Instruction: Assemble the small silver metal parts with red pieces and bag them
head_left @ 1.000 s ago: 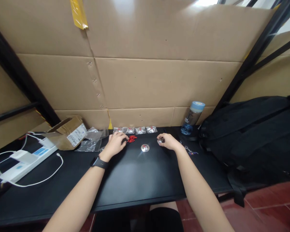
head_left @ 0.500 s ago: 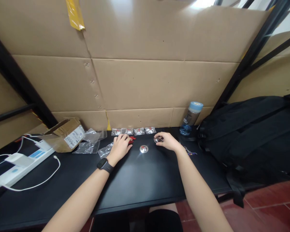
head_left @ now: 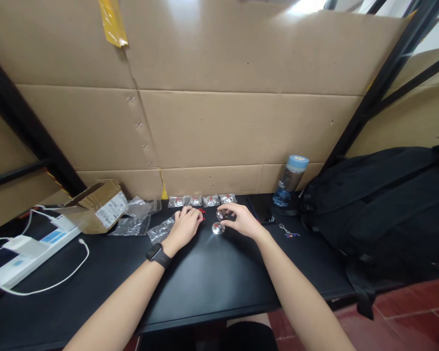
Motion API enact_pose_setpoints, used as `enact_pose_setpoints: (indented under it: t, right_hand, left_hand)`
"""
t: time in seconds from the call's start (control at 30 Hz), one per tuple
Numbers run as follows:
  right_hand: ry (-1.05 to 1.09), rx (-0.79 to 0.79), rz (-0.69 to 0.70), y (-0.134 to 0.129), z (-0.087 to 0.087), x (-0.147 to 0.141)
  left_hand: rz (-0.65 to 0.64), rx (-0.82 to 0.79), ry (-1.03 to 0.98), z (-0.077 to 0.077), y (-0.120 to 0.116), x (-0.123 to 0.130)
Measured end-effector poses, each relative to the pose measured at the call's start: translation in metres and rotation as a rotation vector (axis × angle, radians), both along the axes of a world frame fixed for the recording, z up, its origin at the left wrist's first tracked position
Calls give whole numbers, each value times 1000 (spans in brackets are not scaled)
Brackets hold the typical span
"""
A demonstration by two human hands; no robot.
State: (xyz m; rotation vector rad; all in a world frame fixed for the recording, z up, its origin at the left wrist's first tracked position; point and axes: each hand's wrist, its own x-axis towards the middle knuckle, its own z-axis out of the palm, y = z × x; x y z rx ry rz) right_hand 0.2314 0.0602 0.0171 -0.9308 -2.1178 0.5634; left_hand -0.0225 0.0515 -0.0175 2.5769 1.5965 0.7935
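Note:
My right hand pinches a shiny round metal disc between thumb and fingers. Just below it on the black table lies another silvery disc with a red mark at its middle; whether the two touch I cannot tell. To the left, my left hand rests on the table with fingers curled over a red cord-like thing, mostly hidden beneath them. Crumpled clear plastic lies beside that hand. Behind both hands, several similar discs in clear wrappers form a row along the cardboard.
An opened cardboard box, plastic bags and a white power strip with cables occupy the left. On the right are a dark phone, a keychain, a blue-lidded bottle and a black backpack.
My right hand has moved left with its disc, from beside the phone to just above the disc on the table. My left hand has shifted slightly right and its fingers are more curled.

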Motion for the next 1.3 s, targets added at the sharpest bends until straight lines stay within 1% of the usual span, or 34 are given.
enact_pose_setpoints:
  t: [0.1, 0.2, 0.4, 0.47, 0.63, 0.87, 1.0, 1.1, 1.2, 1.3]
  right_hand:
    - [55, -6, 5, -4, -3, -11]
    - [128, -25, 28, -8, -4, -20]
    - [247, -86, 82, -13, -6, -30]
    - [283, -103, 78, -14, -7, -32]
    - [338, -136, 62, -16, -8, -38]
    - [364, -160, 79, -16, -13, -41]
    - [382, -169, 87, -17, -14, -42]
    - [389, -177, 84, -18, -15, -44]
    - [401, -193, 73, -19, -17, -47]
    - [415, -215, 68, -19, -17, -48]
  left_hand:
    - [-28, -60, -199, 7, -1, 2]
    - [-65, -83, -382, 10, -1, 4]
    - [-96, -73, -590, 12, -4, 6]
    - [-107, -76, -593, 14, -8, 7]
    - [-95, -59, -487, 22, -17, 13]
    - [-80, -62, -525, 18, -18, 18]
    - [-34, -47, -473, 19, -20, 19]
    - [-25, -38, -427, 20, -22, 20]
    - [-21, -2, -365, 20, -23, 20]
    - [3, 41, -355, 20, -24, 21]
